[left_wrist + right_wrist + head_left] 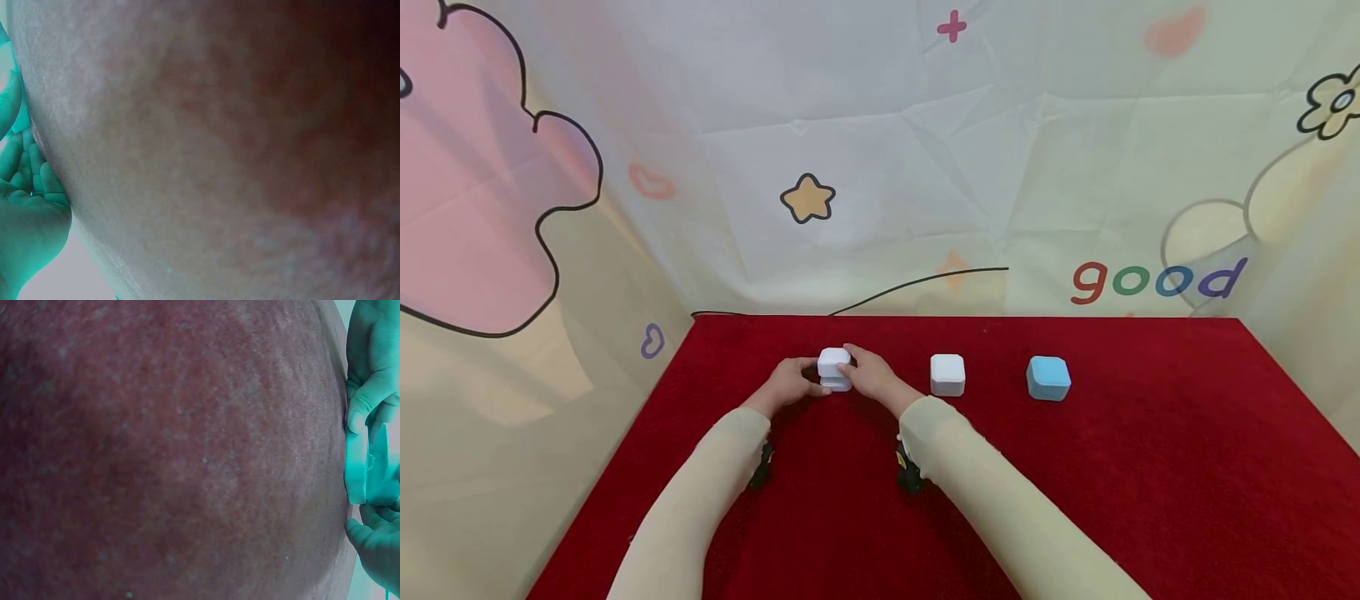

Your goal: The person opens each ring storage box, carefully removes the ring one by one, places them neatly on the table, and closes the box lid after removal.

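On the left part of the red cloth, a small white box point(832, 362) with rounded corners sits between both hands. A seam or narrow gap splits it into an upper part and a lower part point(835, 385). My left hand point(787, 382) holds its left side, with the thumb low at the front. My right hand point(876, 377) pinches the upper part from the right, thumb in front and fingers behind. In the right wrist view the box point(357, 465) appears teal-tinted at the right edge, partly opened between two hands. Skin or cloth, blurred, fills most of both wrist views.
A second white box point(947, 375) stands right of my right hand, and a light blue box point(1048, 378) stands farther right. All rest on the red cloth point(1150, 467) near its back edge. A printed curtain point(880, 183) hangs behind and at the sides.
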Demonstrator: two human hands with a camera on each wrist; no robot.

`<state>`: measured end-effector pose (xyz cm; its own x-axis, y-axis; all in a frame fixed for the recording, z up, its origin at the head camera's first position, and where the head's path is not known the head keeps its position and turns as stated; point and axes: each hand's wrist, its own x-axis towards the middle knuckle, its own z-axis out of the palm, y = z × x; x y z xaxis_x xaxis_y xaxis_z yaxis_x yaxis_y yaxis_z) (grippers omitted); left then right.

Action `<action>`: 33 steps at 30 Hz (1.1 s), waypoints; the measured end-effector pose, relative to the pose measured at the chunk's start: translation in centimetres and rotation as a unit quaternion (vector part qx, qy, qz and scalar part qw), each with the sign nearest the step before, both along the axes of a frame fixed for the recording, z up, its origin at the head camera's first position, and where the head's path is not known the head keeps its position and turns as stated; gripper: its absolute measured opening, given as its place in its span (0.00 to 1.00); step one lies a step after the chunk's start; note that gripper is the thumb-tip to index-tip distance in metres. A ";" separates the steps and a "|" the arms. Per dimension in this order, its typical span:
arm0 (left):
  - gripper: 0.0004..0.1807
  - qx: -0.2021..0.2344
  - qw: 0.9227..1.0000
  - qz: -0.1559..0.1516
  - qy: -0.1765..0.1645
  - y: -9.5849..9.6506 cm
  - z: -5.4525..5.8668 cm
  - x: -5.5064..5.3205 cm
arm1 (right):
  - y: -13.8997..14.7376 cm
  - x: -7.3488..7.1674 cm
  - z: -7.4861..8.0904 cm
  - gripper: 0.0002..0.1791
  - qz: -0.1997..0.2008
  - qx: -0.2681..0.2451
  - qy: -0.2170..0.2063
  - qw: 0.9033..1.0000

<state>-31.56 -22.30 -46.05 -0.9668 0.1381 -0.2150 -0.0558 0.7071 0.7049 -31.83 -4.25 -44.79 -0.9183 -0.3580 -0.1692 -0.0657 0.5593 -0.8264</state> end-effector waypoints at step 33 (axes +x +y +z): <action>0.32 0.006 1.000 0.010 0.006 0.0 -0.3 0.1 | -0.3 -0.3 -0.1 0.31 -0.016 -0.018 -0.004 1.000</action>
<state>-31.51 -22.29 -46.31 -0.9718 0.1214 -0.2021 -0.0614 0.6976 0.7139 -32.12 -4.53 -44.85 -0.9281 -0.3340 -0.1646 -0.0408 0.5305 -0.8467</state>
